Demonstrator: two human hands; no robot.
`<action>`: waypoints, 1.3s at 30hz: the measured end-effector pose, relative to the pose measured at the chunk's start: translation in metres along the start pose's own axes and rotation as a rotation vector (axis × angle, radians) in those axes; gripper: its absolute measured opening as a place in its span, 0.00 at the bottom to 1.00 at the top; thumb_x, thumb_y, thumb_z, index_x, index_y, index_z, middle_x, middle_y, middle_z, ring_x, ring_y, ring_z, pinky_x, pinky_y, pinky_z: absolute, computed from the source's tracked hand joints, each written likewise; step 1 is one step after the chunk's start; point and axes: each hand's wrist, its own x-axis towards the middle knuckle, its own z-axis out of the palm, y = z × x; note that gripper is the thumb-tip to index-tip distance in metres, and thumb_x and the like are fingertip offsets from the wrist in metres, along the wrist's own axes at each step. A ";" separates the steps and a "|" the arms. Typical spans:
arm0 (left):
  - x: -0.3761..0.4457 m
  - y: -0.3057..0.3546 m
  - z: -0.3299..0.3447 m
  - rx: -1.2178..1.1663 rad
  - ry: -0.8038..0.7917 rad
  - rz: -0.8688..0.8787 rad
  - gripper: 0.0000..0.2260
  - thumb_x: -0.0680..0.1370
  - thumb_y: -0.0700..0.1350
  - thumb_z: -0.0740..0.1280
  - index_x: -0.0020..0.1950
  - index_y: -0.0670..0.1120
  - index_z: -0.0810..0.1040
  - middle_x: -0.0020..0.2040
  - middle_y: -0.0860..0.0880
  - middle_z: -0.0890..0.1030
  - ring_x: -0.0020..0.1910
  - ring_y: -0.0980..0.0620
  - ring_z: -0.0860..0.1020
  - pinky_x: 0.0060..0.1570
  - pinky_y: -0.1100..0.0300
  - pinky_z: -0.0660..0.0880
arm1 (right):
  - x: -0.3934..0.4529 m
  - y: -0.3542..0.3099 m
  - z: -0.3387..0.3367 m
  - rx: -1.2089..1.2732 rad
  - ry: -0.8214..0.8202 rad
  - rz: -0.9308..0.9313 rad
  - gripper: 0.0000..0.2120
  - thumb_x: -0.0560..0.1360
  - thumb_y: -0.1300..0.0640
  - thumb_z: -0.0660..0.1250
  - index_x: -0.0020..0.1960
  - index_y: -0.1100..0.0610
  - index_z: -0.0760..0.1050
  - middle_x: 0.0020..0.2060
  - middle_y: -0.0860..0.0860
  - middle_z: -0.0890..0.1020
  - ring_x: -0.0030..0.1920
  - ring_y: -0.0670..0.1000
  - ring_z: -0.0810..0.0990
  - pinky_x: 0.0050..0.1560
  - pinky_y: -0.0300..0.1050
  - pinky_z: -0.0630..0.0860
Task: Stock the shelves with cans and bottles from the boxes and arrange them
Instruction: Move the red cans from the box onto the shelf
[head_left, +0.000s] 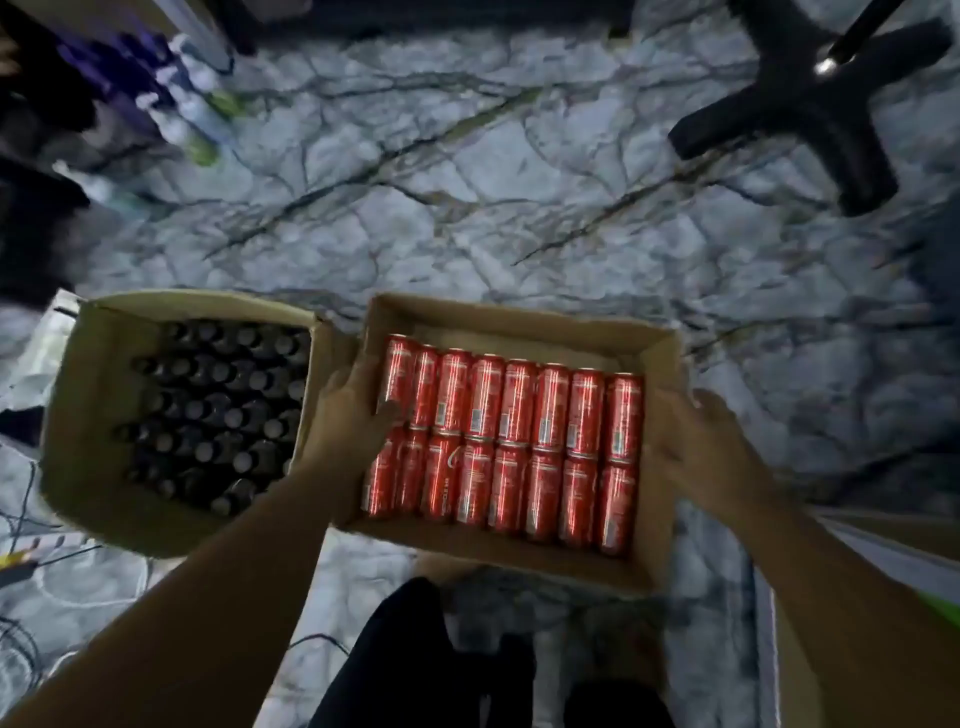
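while both hands grip the can box (519, 317), left hand (349, 415) on its left wall, right hand (698, 447) on its right, red cans (511, 441) lie between them.

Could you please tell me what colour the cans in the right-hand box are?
Red, with silver rims; the cans show best in the head view.

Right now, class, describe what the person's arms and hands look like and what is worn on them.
Both forearms are bare, with no sleeve in view. The left hand and right hand wear no gloves; no ring, watch or bracelet can be made out, though the picture is blurred. No markings show.
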 end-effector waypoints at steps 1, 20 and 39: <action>0.001 -0.008 0.009 -0.034 0.014 -0.027 0.19 0.79 0.57 0.66 0.69 0.57 0.71 0.59 0.49 0.78 0.61 0.45 0.75 0.56 0.50 0.72 | 0.004 0.010 0.014 -0.014 -0.028 0.037 0.32 0.76 0.50 0.70 0.77 0.49 0.63 0.72 0.64 0.66 0.73 0.65 0.64 0.67 0.61 0.70; 0.045 -0.074 0.040 -0.234 -0.196 -0.206 0.40 0.75 0.38 0.74 0.80 0.63 0.62 0.70 0.50 0.78 0.65 0.49 0.78 0.66 0.46 0.76 | 0.033 0.068 0.088 0.329 0.066 0.117 0.28 0.73 0.68 0.73 0.72 0.58 0.73 0.60 0.60 0.81 0.58 0.58 0.80 0.56 0.49 0.78; 0.138 -0.018 0.049 -0.267 -0.635 0.123 0.54 0.66 0.23 0.76 0.79 0.67 0.62 0.62 0.53 0.83 0.60 0.54 0.82 0.51 0.49 0.84 | -0.078 0.125 0.162 0.559 0.320 0.421 0.46 0.71 0.73 0.72 0.73 0.32 0.64 0.70 0.48 0.75 0.52 0.49 0.80 0.51 0.29 0.77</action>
